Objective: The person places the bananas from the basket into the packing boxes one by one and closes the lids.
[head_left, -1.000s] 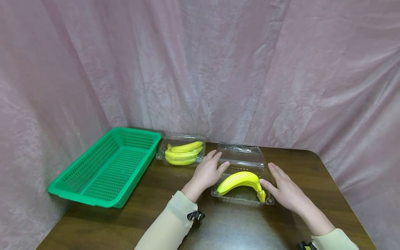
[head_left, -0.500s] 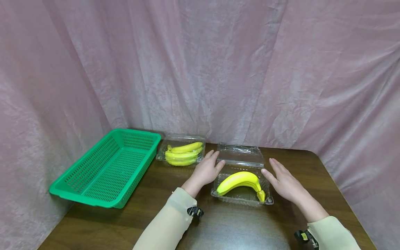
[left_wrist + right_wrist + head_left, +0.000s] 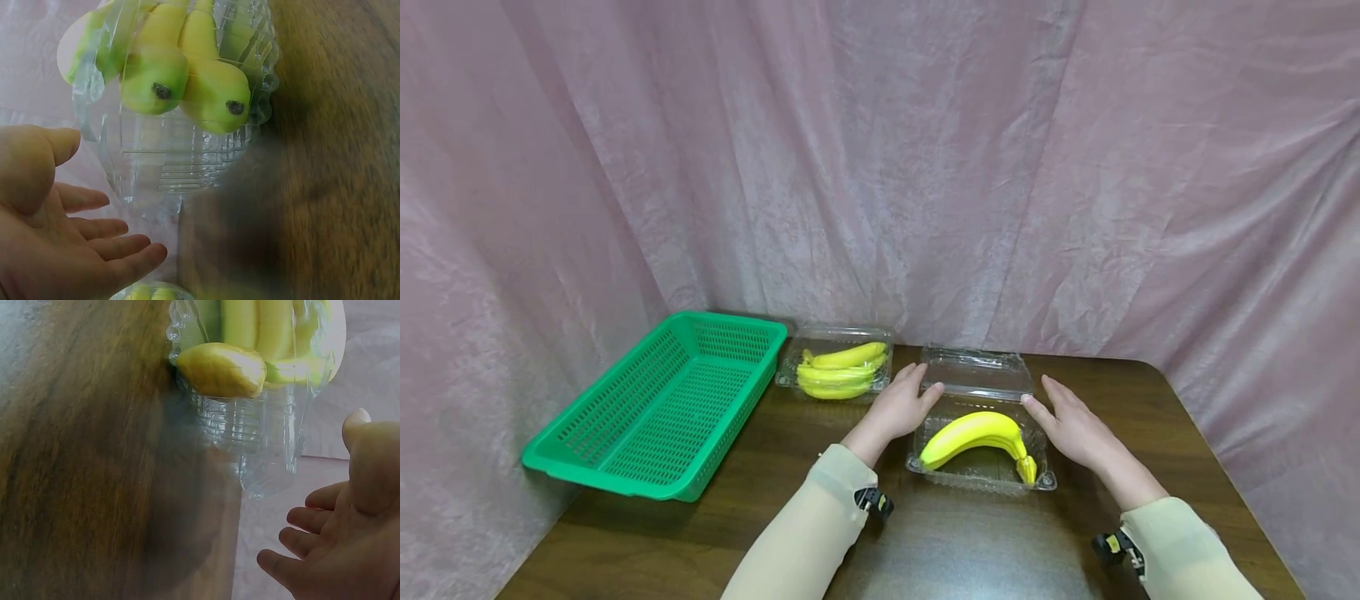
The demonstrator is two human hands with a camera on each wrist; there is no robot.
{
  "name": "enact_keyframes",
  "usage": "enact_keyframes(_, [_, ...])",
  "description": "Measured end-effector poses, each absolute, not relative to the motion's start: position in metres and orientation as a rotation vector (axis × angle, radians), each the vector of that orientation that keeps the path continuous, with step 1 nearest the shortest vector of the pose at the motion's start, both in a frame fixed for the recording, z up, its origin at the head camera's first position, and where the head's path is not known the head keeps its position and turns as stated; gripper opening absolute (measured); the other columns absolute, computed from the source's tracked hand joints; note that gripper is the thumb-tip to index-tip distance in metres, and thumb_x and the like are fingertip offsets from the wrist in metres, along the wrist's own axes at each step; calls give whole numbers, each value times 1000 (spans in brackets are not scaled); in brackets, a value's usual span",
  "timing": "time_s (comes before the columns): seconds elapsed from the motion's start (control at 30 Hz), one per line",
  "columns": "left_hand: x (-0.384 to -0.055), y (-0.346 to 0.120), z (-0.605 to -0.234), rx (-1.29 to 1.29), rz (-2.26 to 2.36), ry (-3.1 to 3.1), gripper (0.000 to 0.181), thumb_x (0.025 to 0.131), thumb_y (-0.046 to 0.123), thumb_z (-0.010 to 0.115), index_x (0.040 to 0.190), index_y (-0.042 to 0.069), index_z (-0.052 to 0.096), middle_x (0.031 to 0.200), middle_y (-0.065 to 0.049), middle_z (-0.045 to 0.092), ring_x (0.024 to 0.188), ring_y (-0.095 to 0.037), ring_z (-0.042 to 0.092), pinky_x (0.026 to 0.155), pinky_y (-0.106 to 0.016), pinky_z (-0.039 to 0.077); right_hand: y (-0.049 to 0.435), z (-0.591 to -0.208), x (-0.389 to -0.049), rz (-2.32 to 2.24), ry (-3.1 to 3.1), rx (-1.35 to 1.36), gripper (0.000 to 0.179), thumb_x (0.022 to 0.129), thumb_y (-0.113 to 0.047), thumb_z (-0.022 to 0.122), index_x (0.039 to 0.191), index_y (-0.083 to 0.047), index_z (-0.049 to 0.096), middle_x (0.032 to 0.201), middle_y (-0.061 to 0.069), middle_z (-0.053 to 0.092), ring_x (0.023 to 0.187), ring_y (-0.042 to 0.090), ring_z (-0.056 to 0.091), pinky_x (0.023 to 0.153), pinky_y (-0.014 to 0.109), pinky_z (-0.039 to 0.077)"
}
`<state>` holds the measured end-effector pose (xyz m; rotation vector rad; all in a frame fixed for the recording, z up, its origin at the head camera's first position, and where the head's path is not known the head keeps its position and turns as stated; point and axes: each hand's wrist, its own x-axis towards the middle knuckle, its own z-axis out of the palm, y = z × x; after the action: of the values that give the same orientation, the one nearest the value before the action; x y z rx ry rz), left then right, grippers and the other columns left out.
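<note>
A bunch of yellow bananas (image 3: 973, 428) lies in the base of a clear plastic clamshell box (image 3: 981, 481), its lid (image 3: 977, 372) folded back flat toward the curtain. My left hand (image 3: 895, 408) hovers beside the box's left side, fingers extended and holding nothing. On the other side my right hand (image 3: 1075, 423) is held with straight fingers, its thumb near the hinge corner. In the left wrist view, the green-tinged banana tips (image 3: 156, 87) show through the box wall, apart from the hand. The right wrist view shows the stem end (image 3: 222, 370) inside the box.
A second clear box (image 3: 835, 333), with its lid down over more bananas (image 3: 838, 379), stands at the back, left of the first. Farther left is a green plastic basket (image 3: 700, 417). A pink curtain (image 3: 962, 167) hangs behind the brown table (image 3: 775, 500).
My right hand has drawn away from the banana stem, its thumb rising toward the hinge. The left hand has shifted only slightly. Box and bananas stay in place.
</note>
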<state>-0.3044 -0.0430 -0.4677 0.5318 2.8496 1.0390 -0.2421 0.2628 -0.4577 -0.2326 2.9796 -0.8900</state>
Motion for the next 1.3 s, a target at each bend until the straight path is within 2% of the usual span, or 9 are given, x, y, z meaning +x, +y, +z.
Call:
enact_keyframes(0.33, [-309,-37,-470,500,1037,2822,71,118,48,47,170,0,38,174,-23,38,160,-39,38,129,-56,32,266,-460,-247,-876,2918,-186,95,117,-63,36,169,14,18,173,41,19,158,62,20,124,76,21])
enact_keyframes(0.47, [-325,-35,-490,531,1047,2874,77,116,58,44,167,0,44,168,-21,47,154,-41,46,125,-57,38,267,-460,-248,-868,2905,-166,96,116,-64,36,169,14,19,173,41,19,158,62,19,124,77,21])
enact_keyframes(0.53, [-327,-35,-490,522,1049,2882,76,117,57,45,166,-1,45,167,-20,50,153,-41,48,124,-57,39,267,-459,-248,-864,2903,-157,96,116,-65,36,170,13,19,173,41,19,158,62,20,123,77,22])
enact_keyframes(0.77, [-381,-34,-550,471,968,2902,85,109,72,47,172,15,41,170,-10,49,154,-33,49,124,-54,40,266,-460,-251,-860,2912,-152,95,116,-64,37,169,13,21,172,41,22,158,61,23,123,77,24])
enact_keyframes(1.0, [-374,-34,-542,449,986,2887,85,110,71,47,172,12,41,169,-13,50,153,-35,50,123,-56,41,262,-463,-254,-882,2919,-164,95,116,-65,38,170,11,23,172,40,24,158,61,25,123,76,25])
enact_keyframes(1.2, [-349,-31,-513,440,979,2902,80,113,63,48,169,5,43,166,-19,52,151,-41,51,121,-60,42,259,-464,-255,-899,2936,-176,92,117,-63,38,169,11,25,172,40,25,157,60,26,124,75,25])
enact_keyframes(1.3, [-350,-32,-513,446,1006,2885,80,113,64,48,169,7,44,165,-18,53,149,-41,52,119,-60,44,257,-465,-255,-901,2950,-187,92,117,-62,39,169,11,25,171,40,26,157,60,27,123,75,26])
